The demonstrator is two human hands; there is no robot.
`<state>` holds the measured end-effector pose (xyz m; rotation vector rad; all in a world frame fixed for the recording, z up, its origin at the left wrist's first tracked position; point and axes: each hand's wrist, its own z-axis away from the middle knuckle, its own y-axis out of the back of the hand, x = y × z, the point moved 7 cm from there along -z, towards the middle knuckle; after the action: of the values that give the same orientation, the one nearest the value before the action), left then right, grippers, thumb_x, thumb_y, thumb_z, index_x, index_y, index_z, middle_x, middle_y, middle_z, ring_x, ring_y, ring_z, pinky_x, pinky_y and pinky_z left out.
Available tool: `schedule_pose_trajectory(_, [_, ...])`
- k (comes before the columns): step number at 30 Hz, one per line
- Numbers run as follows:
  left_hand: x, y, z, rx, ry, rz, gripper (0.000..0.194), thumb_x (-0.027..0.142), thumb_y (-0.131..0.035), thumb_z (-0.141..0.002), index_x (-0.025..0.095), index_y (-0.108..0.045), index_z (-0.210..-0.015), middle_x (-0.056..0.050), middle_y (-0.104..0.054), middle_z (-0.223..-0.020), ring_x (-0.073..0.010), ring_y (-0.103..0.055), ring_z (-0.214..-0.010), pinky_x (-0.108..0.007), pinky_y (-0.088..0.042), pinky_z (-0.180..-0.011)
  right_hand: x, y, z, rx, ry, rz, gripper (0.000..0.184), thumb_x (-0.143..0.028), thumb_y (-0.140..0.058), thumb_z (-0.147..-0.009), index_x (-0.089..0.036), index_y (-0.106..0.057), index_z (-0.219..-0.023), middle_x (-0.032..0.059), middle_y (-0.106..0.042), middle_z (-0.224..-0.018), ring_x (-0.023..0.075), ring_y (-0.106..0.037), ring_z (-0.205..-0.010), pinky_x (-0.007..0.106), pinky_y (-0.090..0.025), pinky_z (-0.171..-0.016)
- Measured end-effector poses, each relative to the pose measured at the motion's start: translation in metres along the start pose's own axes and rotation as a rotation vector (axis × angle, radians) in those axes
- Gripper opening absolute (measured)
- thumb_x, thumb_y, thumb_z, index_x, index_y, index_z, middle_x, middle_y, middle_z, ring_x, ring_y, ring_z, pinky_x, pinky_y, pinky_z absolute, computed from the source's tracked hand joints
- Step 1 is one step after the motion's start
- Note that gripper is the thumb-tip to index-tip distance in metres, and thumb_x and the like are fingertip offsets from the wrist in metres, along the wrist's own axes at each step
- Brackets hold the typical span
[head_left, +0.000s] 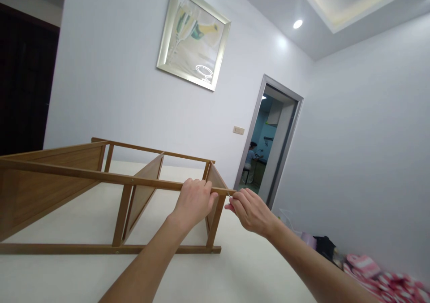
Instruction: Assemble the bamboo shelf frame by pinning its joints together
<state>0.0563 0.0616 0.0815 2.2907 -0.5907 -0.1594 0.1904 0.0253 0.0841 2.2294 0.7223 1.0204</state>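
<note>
Left grip (195,200) closed over the upper rail (157,184) of a brown wooden frame (122,215), thumb toward the rail's end. Right grip (250,211) at the left one's 3 o'clock, fingers curled in narrow on a thin metal piece (229,195) at that same end. Key, driver or screw: too small to tell from where I stand.

Wooden frame lies on its side on a white surface (215,280), running from the centre of the wearer's view out toward 8 and 9 o'clock. Panels span between its rails; a small round fastening (117,252) shows on the lower rail.

Step in hand, my reading: work on a fastening at the rail's right end, one hand bracing, the other turning. Tightening or loosening, cannot tell. Next move, I judge, calls for the rail held firm, the metal piece kept square to the wood, and short turns with a fresh hold between. Slight piece, fingertip hold; it could slip.

Surroundings: framed picture (194,36) near 12 o'clock; doorway (273,150) at 3, seated person (250,157) beyond; pink-and-white cloth (399,287) at 4, well apart.
</note>
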Motion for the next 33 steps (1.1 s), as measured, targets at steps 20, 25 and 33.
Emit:
schedule_pose_trajectory(20, [0.0, 0.002, 0.0, 0.0, 0.0, 0.013, 0.024, 0.033, -0.045, -0.093, 0.019, -0.06, -0.081, -0.007, -0.069, -0.079, -0.0224, -0.063, -0.078, -0.038, -0.039, -0.077, -0.02, -0.02, 0.022, 0.657, -0.537, -0.02, 0.005, -0.021, -0.048, -0.096, -0.022, -0.05, -0.091, 0.0052, -0.057, -0.08, 0.0171, -0.055, -0.075, 0.031, -0.047, -0.064])
schedule_pose_trajectory(25, [0.001, 0.003, 0.0, 0.007, -0.007, 0.009, 0.025, 0.033, -0.044, -0.093, 0.019, -0.06, -0.081, -0.007, -0.069, -0.08, -0.0231, -0.063, -0.079, -0.038, -0.039, -0.077, -0.021, -0.02, 0.026, 0.691, -0.482, -0.046, 0.01, -0.018, -0.057, -0.091, -0.021, -0.055, -0.1, 0.0075, -0.061, -0.088, 0.0199, -0.06, -0.087, 0.036, -0.053, -0.071])
schedule_pose_trajectory(33, [0.002, 0.001, 0.0, 0.004, -0.002, 0.006, 0.026, 0.034, -0.044, -0.094, 0.019, -0.06, -0.08, -0.007, -0.069, -0.079, -0.0229, -0.063, -0.079, -0.038, -0.039, -0.077, -0.019, -0.015, 0.021, 0.686, -0.5, -0.063, 0.005, -0.017, -0.052, -0.093, -0.021, -0.055, -0.094, 0.0065, -0.062, -0.082, 0.0191, -0.062, -0.082, 0.034, -0.052, -0.068])
